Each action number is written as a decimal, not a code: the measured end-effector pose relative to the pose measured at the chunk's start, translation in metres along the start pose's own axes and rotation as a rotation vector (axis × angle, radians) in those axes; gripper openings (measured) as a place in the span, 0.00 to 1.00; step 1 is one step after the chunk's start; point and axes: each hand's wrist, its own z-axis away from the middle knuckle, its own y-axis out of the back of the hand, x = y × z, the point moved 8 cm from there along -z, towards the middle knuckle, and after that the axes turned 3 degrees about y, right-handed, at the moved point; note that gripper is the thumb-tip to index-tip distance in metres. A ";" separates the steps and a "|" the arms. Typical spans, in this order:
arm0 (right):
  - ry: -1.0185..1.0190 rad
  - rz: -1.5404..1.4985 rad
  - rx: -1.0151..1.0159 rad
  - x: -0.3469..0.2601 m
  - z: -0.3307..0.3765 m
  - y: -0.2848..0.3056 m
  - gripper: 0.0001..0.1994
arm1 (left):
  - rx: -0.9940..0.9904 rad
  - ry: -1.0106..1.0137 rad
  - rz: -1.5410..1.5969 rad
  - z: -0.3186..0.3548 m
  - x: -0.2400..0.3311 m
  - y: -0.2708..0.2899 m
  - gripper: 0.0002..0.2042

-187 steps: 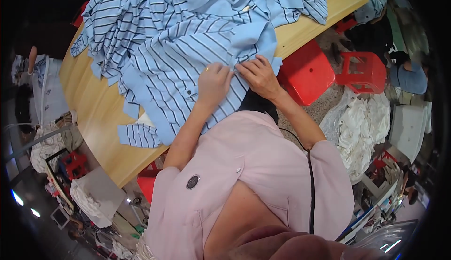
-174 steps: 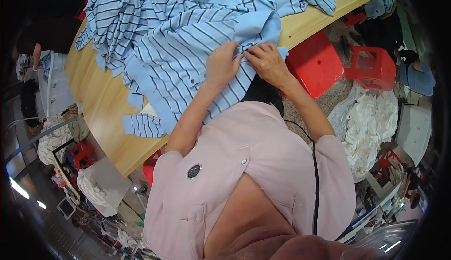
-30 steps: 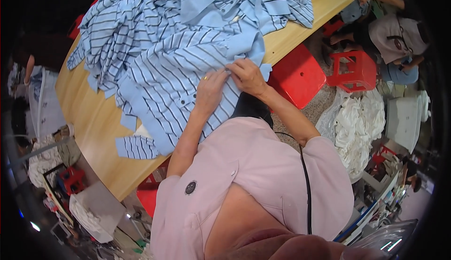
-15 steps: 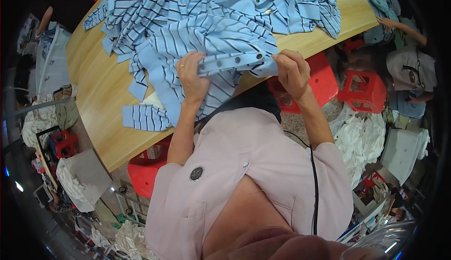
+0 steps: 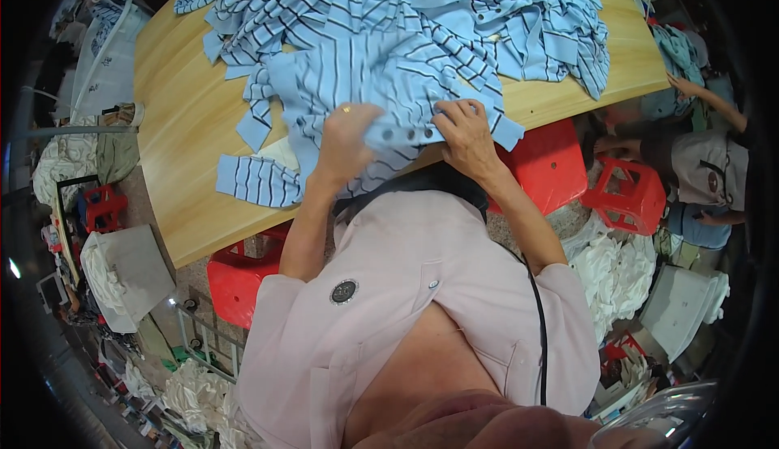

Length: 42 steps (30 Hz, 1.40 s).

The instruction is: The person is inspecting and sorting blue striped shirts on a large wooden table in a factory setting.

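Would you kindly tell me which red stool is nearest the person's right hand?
The red stool at the edge of the table, just right of the right hand; the other red stools stand farther from that hand.

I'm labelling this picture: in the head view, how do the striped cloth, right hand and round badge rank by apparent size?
Largest to smallest:
1. Striped cloth, cut off by the top edge
2. Right hand
3. Round badge on the pink shirt

My left hand [image 5: 347,140] is blurred, its grip unclear; at twelve o'clock the striped garments [image 5: 349,6] run out of view.
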 end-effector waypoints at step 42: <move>-0.081 -0.763 -1.054 -0.078 -0.096 0.007 0.44 | 0.430 0.693 -0.013 0.164 -0.123 0.053 0.20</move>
